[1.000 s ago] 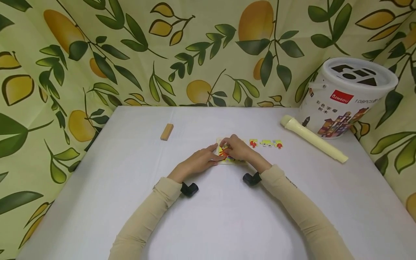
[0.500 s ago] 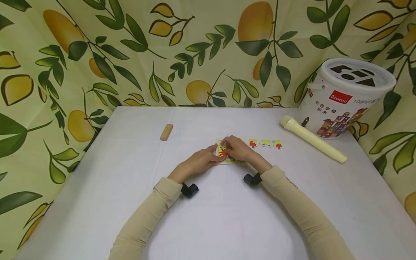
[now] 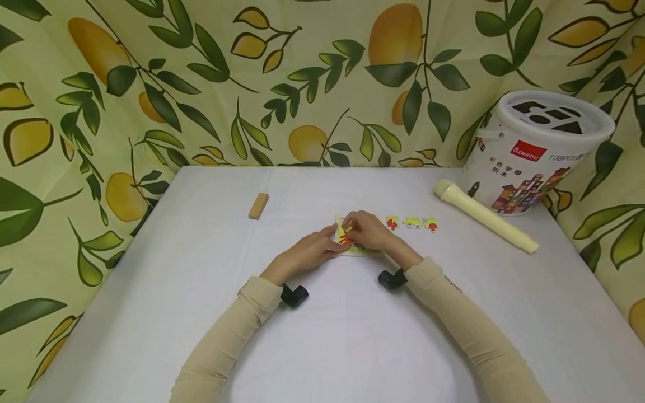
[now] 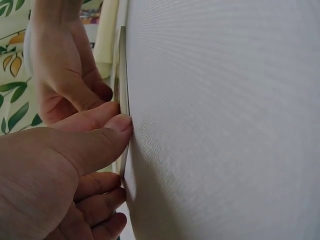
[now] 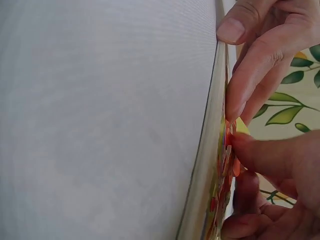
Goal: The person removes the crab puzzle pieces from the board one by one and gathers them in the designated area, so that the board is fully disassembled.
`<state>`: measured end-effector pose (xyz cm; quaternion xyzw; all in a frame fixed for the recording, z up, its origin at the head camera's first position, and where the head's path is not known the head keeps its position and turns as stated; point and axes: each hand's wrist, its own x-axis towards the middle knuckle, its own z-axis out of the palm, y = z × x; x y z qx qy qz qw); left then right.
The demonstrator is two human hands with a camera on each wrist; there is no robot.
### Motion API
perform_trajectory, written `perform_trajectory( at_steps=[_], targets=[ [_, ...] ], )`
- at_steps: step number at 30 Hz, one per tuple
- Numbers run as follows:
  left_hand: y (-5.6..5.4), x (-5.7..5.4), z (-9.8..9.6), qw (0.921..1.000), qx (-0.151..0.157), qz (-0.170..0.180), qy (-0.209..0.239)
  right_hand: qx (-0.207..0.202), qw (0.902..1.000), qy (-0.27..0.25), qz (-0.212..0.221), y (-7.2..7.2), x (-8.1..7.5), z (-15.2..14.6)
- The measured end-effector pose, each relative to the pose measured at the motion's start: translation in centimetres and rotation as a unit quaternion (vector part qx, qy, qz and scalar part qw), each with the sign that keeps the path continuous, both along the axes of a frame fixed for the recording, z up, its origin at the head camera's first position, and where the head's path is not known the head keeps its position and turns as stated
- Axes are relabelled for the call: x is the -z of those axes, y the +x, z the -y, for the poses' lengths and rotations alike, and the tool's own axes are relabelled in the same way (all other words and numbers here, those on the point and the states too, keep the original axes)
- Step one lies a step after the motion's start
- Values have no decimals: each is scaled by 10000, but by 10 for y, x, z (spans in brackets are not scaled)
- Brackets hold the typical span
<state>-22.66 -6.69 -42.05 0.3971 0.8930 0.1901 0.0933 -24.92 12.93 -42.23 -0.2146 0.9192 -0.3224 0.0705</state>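
Observation:
A small jigsaw board (image 3: 369, 253) with a pale rim and a brightly coloured picture lies flat on the table, partly covered by both hands. At its left side the left hand (image 3: 311, 250) steadies it. In the left wrist view the thumb (image 4: 119, 125) lies against the board's edge, the other fingers bent beside it. Over the board, the right hand (image 3: 369, 230) pinches a red and yellow puzzle piece (image 5: 237, 167) between thumb and fingers. That piece stands tilted up from the board in the right wrist view. Fingers hide most of it.
Several loose puzzle pieces (image 3: 413, 223) lie right of the board. A wooden block (image 3: 258, 206) rests at the back left. On the right lie a cream microphone-shaped stick (image 3: 486, 215) and a white lidded bucket (image 3: 534, 159). A patterned curtain (image 3: 307, 84) hangs behind the table.
Both hands stay at the board. The right fingers shift very slightly over the same spot, still pinching the piece; the loose pieces stay where they were.

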Motion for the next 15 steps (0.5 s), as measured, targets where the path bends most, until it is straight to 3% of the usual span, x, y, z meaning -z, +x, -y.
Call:
perform_trajectory(
  at_steps=[5, 15],
  targets=[
    [1, 1, 0, 9999, -52, 13, -145, 438, 9984, -280, 231, -3, 0, -2],
    [2, -3, -2, 9995, -108, 78, -274, 869, 9927, -340, 759, -12, -1, -3]
  ],
)
